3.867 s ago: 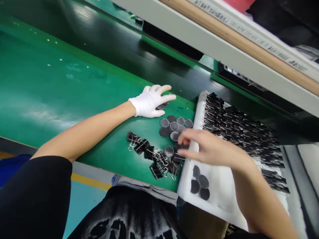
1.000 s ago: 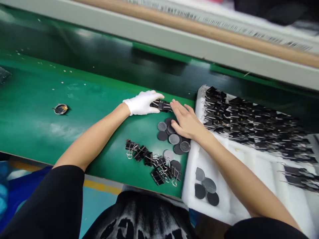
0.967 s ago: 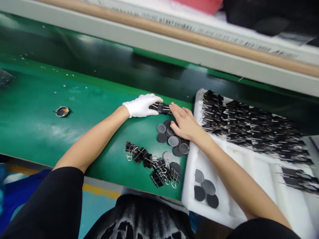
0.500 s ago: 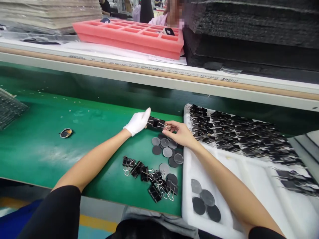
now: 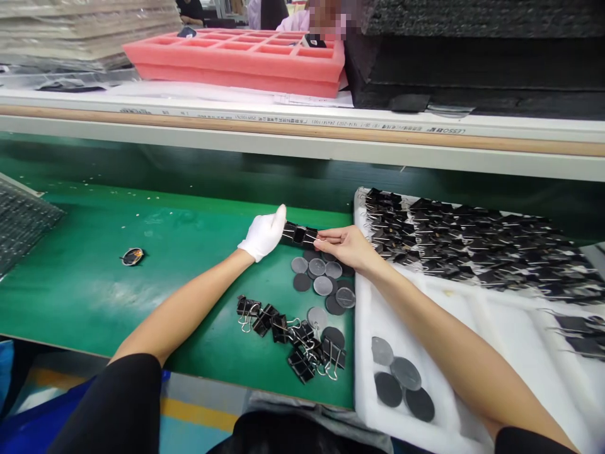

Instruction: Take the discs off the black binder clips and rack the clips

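Note:
My left hand (image 5: 263, 234), in a white glove, is closed on the left end of a black piece (image 5: 299, 235) with binder clips on it, held above the green table. Wire handles lie along the piece, and a small black square part sits at its middle. The bare fingers of my right hand (image 5: 347, 246) pinch the binder clip at the right end; they cover part of its handles. Below the hands lie several dark round discs (image 5: 316, 267), some with a grey sheen. Nearer to me is a loose heap of black binder clips (image 5: 278, 329) with silver handles.
At right, a white foam tray (image 5: 362, 315) bears rows of clipped black pieces (image 5: 449, 243) and several discs (image 5: 405, 373). A small round part (image 5: 132, 256) lies at left. Overhead, a shelf (image 5: 283, 142) carries a pink foam tray (image 5: 236, 66) and black stacked foam (image 5: 472, 69). A person sits beyond.
My right fingers have closed in over the clip's wire handles, whose loops showed more before. The view has shifted slightly; the discs and the heap of clips lie as they did.

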Demonstrator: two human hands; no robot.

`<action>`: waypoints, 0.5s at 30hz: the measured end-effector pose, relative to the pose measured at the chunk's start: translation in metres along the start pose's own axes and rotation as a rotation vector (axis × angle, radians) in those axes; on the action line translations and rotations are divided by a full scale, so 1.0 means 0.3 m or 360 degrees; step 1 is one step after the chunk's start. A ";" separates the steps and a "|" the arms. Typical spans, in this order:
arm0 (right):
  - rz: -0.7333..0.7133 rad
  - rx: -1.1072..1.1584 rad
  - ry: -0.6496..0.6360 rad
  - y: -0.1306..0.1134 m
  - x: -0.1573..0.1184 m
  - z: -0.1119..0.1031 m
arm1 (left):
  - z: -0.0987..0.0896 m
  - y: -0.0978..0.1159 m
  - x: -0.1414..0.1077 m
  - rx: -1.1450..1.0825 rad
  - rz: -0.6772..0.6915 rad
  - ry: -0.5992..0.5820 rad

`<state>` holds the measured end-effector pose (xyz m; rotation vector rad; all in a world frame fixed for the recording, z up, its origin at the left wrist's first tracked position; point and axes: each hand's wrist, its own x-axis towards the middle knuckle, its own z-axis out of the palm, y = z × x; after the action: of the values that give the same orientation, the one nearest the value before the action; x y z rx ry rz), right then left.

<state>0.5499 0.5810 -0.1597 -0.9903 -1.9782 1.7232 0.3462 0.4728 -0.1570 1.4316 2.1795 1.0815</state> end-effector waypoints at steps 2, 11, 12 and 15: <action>0.0001 -0.0006 -0.0010 -0.006 -0.005 0.003 | 0.005 -0.003 0.003 0.0035 -0.0010 -0.0001; -0.0124 -0.0151 -0.0049 0.017 0.013 0.003 | 0.007 -0.012 0.007 -0.0018 -0.0053 0.0019; -0.0175 -0.0189 -0.0035 0.020 0.014 0.007 | 0.004 -0.015 0.006 -0.0032 -0.0058 0.0023; -0.0367 -0.0369 -0.0031 0.011 0.008 0.031 | -0.008 -0.035 0.008 -0.0004 -0.0019 -0.0012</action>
<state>0.5430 0.5760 -0.1651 -0.7801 -2.2437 1.4106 0.3368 0.4717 -0.1627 1.4172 2.1783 1.0728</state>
